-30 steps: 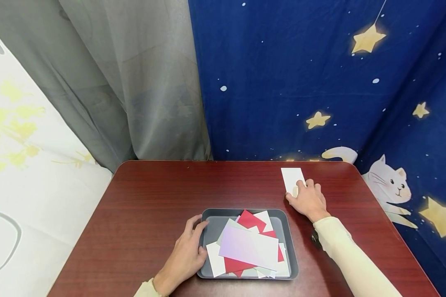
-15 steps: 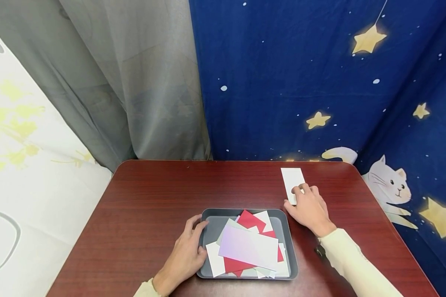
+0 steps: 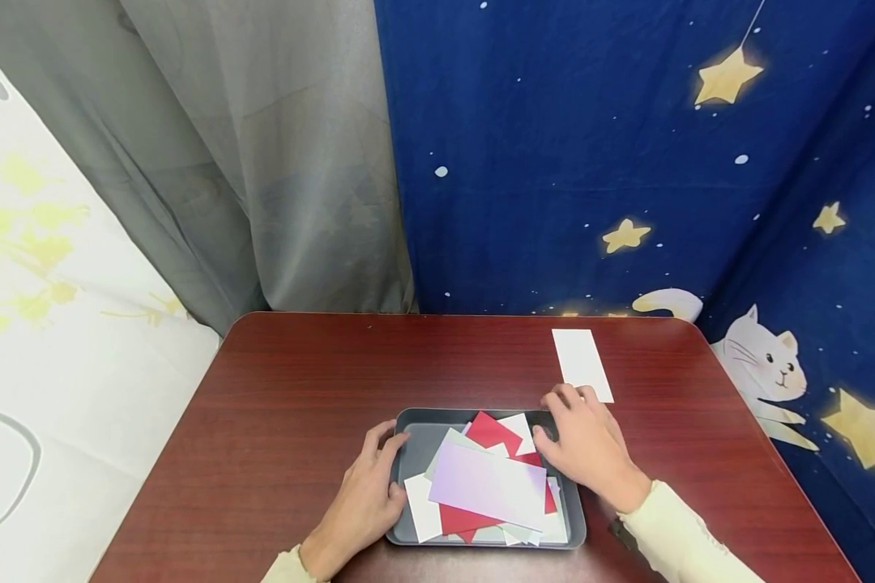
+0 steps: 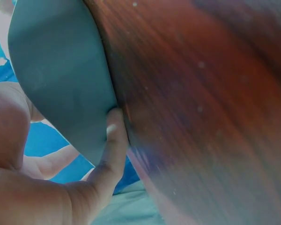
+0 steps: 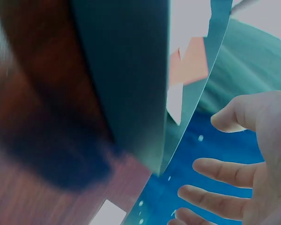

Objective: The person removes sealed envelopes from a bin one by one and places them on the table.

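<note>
A grey tray (image 3: 416,429) holds several overlapping paper pieces in white, red and pale green. On top lies a lilac-to-white rectangular card (image 3: 488,487). My left hand (image 3: 364,490) grips the tray's left edge, fingers over the rim. In the left wrist view, a fingertip (image 4: 114,123) presses the tray's outer wall (image 4: 65,70). My right hand (image 3: 586,441) hovers by the tray's far right corner, holding nothing. Its fingers are spread apart in the right wrist view. Just beyond the fingertips, a white card (image 3: 582,360) lies flat on the table, its near left corner hidden.
The dark red-brown wooden table (image 3: 299,405) has rounded far corners. Behind its far edge hang a grey curtain (image 3: 321,202) and a blue curtain (image 3: 525,162) with stars and a cat. White patterned fabric (image 3: 80,364) hangs at the left.
My right hand has drawn back from the white card toward the tray, moving left and nearer. The card stays on the table. My left hand and the tray have not moved.
</note>
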Motion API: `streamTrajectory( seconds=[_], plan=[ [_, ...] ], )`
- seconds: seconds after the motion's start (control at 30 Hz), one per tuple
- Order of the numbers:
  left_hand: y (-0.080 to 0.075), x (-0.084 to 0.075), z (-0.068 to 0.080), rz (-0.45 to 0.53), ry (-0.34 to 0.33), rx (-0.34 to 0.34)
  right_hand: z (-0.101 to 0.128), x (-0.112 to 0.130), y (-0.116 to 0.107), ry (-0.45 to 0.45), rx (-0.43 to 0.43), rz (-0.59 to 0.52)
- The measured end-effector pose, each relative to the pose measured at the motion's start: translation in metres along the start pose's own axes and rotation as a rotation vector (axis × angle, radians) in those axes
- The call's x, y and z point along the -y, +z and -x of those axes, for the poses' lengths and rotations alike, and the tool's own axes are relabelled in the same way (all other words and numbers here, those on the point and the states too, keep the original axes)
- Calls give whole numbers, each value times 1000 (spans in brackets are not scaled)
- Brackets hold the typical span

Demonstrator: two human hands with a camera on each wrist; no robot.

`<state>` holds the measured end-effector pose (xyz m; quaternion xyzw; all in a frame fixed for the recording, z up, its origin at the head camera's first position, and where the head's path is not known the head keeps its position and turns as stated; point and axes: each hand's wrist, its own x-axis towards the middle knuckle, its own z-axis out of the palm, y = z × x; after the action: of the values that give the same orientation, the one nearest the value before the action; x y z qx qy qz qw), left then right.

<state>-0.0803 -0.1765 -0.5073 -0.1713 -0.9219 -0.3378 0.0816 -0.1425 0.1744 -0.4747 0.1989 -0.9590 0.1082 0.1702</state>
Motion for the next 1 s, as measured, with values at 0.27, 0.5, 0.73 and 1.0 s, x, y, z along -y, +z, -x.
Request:
streamTrajectory(
  seconds=[0.27, 0.5, 0.73, 1.0],
  plan=[
    [0, 0, 0, -1, -3, 6, 15, 28, 3, -114, -9, -8],
    [1, 0, 0, -7, 16, -8, 25, 49, 7, -162, 63, -39],
    [1, 1, 0, -13, 61, -41, 36, 62, 11, -191, 153, -41],
    [0, 0, 0, -17, 43, -21, 42, 64, 13, -236, 180, -41]
  ],
)
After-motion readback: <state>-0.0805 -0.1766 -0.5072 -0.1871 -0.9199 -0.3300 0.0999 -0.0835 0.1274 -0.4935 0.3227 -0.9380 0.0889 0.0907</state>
